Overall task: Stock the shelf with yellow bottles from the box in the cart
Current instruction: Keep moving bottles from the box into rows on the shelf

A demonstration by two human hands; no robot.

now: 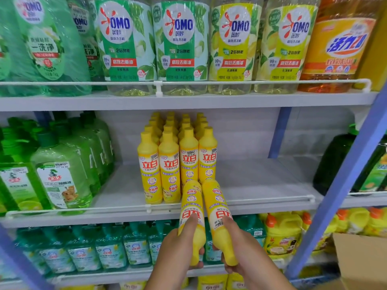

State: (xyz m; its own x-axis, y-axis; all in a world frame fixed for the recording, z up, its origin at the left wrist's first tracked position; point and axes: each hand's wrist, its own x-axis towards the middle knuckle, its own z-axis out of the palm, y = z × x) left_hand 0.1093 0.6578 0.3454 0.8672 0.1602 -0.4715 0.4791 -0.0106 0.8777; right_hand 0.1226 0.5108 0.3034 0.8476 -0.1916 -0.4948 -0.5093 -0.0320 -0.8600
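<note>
While gripped round neck end of a yellow bottle, left hand (180, 250) low centre, index finger laid along the label, thumb below; left-held bottle (192, 218) upside down to the camera, cap toward the wearer, base tilted up toward the middle shelf. Right hand (238, 248) just beside it, curled round neck of right-held bottle (218, 216), same tilt, index finger on label. The two held bottles side by side, close, bases reaching over the white wire rail (261, 200) at the front edge of the middle shelf (257, 181), bases just in front of the stocked group. Corner of cardboard box (360, 260) at lower right, contents not visible. Lower shelf behind hands: teal bottles (109, 250) left, yellow jugs with orange caps (280, 235) right. On middle shelf: stocked yellow bottles (167, 164) upright in four columns running back to the rear wall, the two right columns set back from the rail; bare shelf either side. Green pump bottles (60, 174) at left, dark green bottles (335, 162) far right behind blue upright post (345, 181). Top shelf: OMO bottles (180, 45) in a row, green bottles (44, 45) left, orange bottle (337, 49) right
</note>
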